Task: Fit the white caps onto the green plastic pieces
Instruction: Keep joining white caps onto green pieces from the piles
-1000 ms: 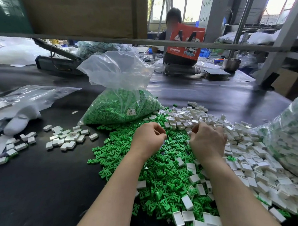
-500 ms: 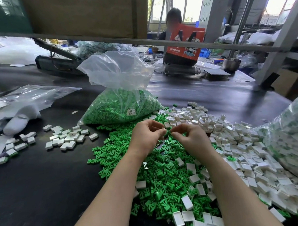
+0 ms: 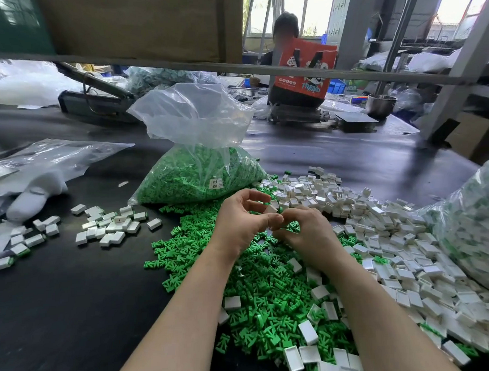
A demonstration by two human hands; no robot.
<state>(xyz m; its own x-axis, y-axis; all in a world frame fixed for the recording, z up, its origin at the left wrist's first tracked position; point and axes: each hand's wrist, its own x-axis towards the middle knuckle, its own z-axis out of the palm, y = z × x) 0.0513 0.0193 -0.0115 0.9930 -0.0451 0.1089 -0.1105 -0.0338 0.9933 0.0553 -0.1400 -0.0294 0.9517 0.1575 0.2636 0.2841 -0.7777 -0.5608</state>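
Left hand [image 3: 240, 223] and right hand [image 3: 307, 233] meet, fingers curled, together pinching one small white rectangular plastic cap [image 3: 270, 209]; countless loose green plastic pieces [image 3: 259, 291] heaped at six o'clock on the black surface [image 3: 61, 305].

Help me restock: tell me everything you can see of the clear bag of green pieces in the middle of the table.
The bag is thin, clear, crinkled plastic, sitting upright on the dark table. Its lower half bulges with small green pieces; its upper half is empty film, loosely gathered, with the mouth apparently open. A small white label with print too small to read shows low on its front. Loose green pieces lie against its base. Neither hand touches it.
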